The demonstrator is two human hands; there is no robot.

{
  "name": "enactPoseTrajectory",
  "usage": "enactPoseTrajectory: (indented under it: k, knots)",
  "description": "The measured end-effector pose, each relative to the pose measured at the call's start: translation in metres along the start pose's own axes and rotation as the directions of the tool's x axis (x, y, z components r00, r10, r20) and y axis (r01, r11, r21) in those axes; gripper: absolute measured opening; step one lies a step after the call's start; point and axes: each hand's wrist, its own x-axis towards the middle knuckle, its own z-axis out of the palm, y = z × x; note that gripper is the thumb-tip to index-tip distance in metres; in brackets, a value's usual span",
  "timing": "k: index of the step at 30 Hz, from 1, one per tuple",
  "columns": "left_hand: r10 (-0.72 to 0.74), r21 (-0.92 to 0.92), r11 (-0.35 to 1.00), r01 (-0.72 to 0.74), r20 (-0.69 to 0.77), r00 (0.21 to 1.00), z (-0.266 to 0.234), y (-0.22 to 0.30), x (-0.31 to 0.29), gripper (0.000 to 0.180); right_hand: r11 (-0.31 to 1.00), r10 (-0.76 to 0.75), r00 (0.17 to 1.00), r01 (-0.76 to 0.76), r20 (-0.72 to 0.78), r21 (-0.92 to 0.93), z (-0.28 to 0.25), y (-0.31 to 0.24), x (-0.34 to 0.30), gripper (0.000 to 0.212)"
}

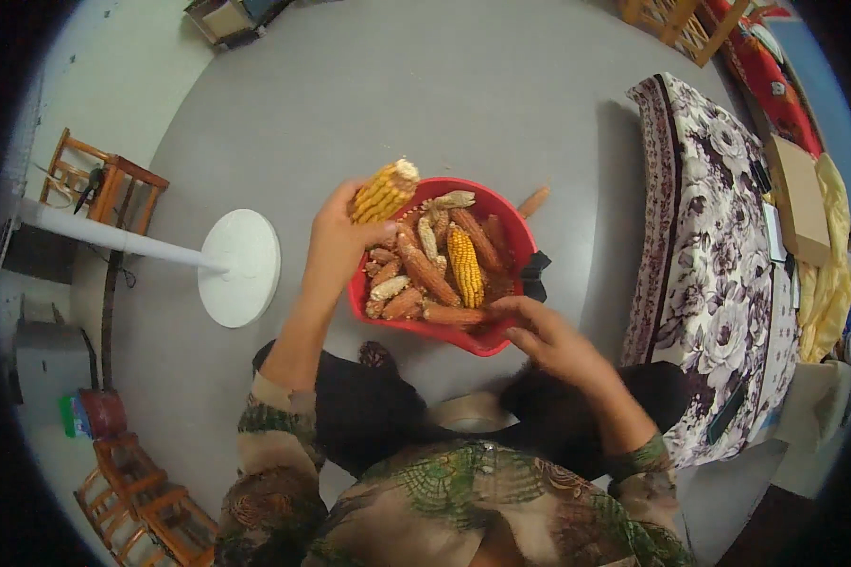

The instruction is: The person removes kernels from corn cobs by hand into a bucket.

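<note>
An ear of corn with yellow kernels (386, 194) is gripped in my left hand (336, 231), held over the left rim of a red basin (361, 300). Its pale broken end points up and to the right. My right hand (553, 340) reaches over the basin's near right edge, fingers apart, with its fingertips close to a reddish bare cob (454, 315). Inside the basin lie several bare cobs, a few pale ones, and another yellow ear of corn (464, 265). Loose kernels at the bottom are too small to make out well.
A loose cob (534, 201) lies on the grey floor beyond the basin. To the left stands a white round base with a pole (239, 267); wooden chairs (128, 184) are farther left. A table with a floral cloth (719, 161) runs along the right.
</note>
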Motion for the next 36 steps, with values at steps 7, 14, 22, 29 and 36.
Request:
enactPoseTrajectory:
  k: [7, 14, 22, 29, 36]
  knots:
    - [0.131, 0.354, 0.913, -0.203, 0.219, 0.967, 0.004, -0.021, -0.001, 0.047, 0.988, -0.085, 0.996, 0.086, 0.014, -0.125, -0.029, -0.066, 0.031, 0.049]
    - [-0.406, 0.716, 0.682, -0.147, 0.538, 0.739, 0.058, -0.064, -0.036, 0.049, 0.764, -0.082, 0.977, 0.189, 0.198, -0.617, 0.007, -0.011, 0.043, 0.053]
    - [-0.49, 0.421, 0.871, 0.253, 0.763, 0.421, 0.064, -0.092, -0.064, 0.057, 0.941, 0.048, 0.977, 0.026, 0.21, -0.337, 0.028, -0.003, 0.0, 0.049]
    - [-0.158, -0.296, 0.878, 0.377, 0.565, 0.81, 0.025, -0.057, -0.009, 0.055, 0.967, 0.149, 0.984, -0.124, -0.1, 0.224, 0.012, -0.003, 0.026, 0.04]
    - [-0.134, -0.451, 0.753, 0.479, 0.608, 0.783, 0.04, -0.046, -0.03, 0.062, 0.913, -0.016, 0.999, 0.027, -0.032, 0.408, 0.033, 0.003, 0.035, 0.06]
